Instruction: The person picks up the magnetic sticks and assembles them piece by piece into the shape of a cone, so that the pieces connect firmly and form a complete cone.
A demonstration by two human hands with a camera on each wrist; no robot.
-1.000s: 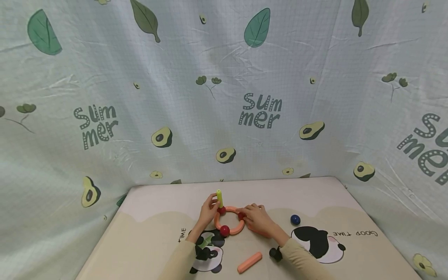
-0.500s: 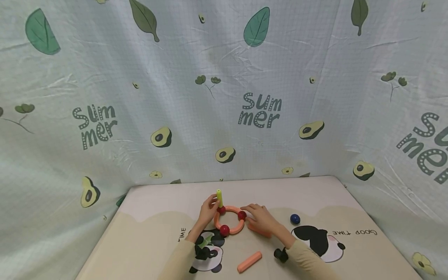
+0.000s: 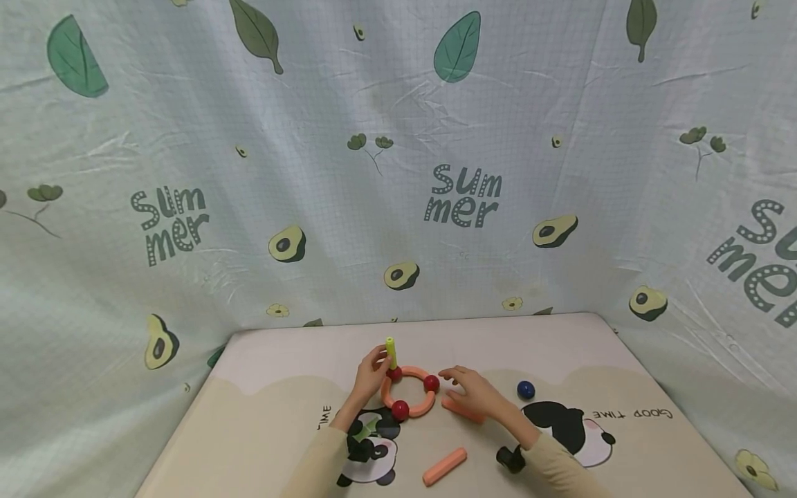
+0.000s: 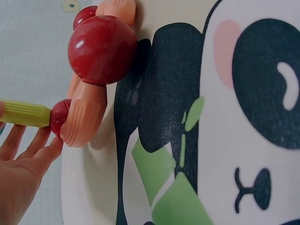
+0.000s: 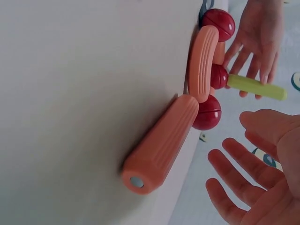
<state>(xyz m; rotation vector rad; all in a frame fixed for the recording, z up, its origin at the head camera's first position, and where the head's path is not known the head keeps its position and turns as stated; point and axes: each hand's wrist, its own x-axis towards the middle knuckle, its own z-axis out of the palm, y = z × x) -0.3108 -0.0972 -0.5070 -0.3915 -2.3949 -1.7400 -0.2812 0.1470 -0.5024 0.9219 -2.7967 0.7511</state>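
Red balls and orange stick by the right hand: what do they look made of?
Red balls: probably hard, glossy plastic, judging by highlights and a seam; possibly painted metal. Orange stick: likely satin molded plastic, given its ribbed sides; its grey end disc looks metallic.

at lower right the right hand (image 5: pixel 282 197) spreads its fingers near an orange stick (image 5: pixel 161 143), which lies on the pale table (image 5: pixel 70 93) with a round silver spot (image 5: pixel 137 182) in its end. beyond it a curved orange piece (image 5: pixel 202 63) runs between two red balls (image 5: pixel 220 23). at upper right the left hand (image 5: pixel 260 35) holds a yellow-green stick (image 5: pixel 258 87) whose end touches a third red ball (image 5: pixel 218 76).
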